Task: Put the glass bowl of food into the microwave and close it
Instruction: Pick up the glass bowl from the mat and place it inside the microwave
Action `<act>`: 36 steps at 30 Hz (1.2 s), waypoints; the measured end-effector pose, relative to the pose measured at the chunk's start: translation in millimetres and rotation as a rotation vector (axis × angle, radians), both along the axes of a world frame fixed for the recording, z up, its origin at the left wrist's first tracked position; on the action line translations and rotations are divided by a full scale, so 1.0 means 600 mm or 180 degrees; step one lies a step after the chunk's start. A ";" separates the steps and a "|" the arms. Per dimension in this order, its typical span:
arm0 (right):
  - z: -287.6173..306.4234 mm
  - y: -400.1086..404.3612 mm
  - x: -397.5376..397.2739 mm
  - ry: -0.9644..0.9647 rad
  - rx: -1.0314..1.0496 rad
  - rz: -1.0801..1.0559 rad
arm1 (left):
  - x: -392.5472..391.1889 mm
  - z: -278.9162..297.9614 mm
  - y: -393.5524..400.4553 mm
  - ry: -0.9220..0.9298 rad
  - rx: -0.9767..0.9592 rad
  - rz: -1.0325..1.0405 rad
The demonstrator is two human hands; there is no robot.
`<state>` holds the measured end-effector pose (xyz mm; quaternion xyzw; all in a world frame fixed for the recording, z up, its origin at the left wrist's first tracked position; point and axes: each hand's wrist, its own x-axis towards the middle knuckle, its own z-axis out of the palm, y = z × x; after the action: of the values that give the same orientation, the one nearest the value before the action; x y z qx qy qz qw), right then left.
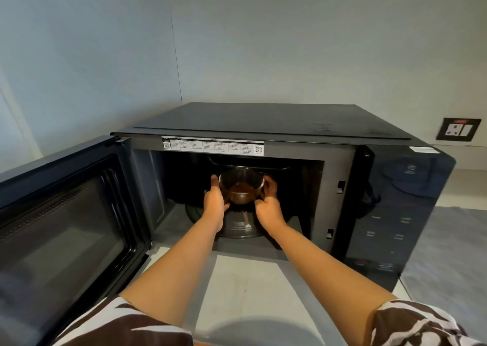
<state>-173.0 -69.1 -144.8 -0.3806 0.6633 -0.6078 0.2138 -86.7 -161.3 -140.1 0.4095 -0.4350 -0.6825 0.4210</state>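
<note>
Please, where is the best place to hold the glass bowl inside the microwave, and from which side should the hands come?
Grip the glass bowl by its round side walls, one palm each side, as the left hand and right hand do now. Come from the front: the open door leaves only that way in, and level sideways holds probably keep the brown food from spilling.

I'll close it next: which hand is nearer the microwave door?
Left. The left hand grips the glass bowl's door-side; the right hand grips its far side from the microwave door.
</note>
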 end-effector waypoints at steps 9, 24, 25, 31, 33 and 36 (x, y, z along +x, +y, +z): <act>-0.002 -0.043 -0.002 -0.0042 0.0000 -0.0017 | -0.016 -0.015 -0.050 0.0014 0.0038 0.0029; 0.004 -0.038 0.013 0.0153 0.0298 -0.0267 | -0.017 -0.026 -0.059 -0.0358 -0.0115 0.0376; 0.005 -0.036 0.015 0.0173 0.0326 -0.0273 | -0.017 -0.027 -0.060 -0.0375 -0.0129 0.0381; 0.011 -0.034 0.020 0.0216 0.0471 -0.0373 | -0.013 -0.022 -0.057 -0.0380 -0.0149 0.0318; 0.013 -0.034 0.022 0.0186 0.0507 -0.0404 | -0.013 -0.020 -0.057 -0.0369 -0.0140 0.0308; 0.015 -0.034 0.025 0.0167 0.0497 -0.0433 | -0.012 -0.019 -0.055 -0.0348 -0.0157 0.0292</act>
<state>-158.0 -89.5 -135.9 -0.3326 0.7384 -0.5572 0.1836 -94.1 -194.5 -151.3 0.4551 -0.4548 -0.6283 0.4374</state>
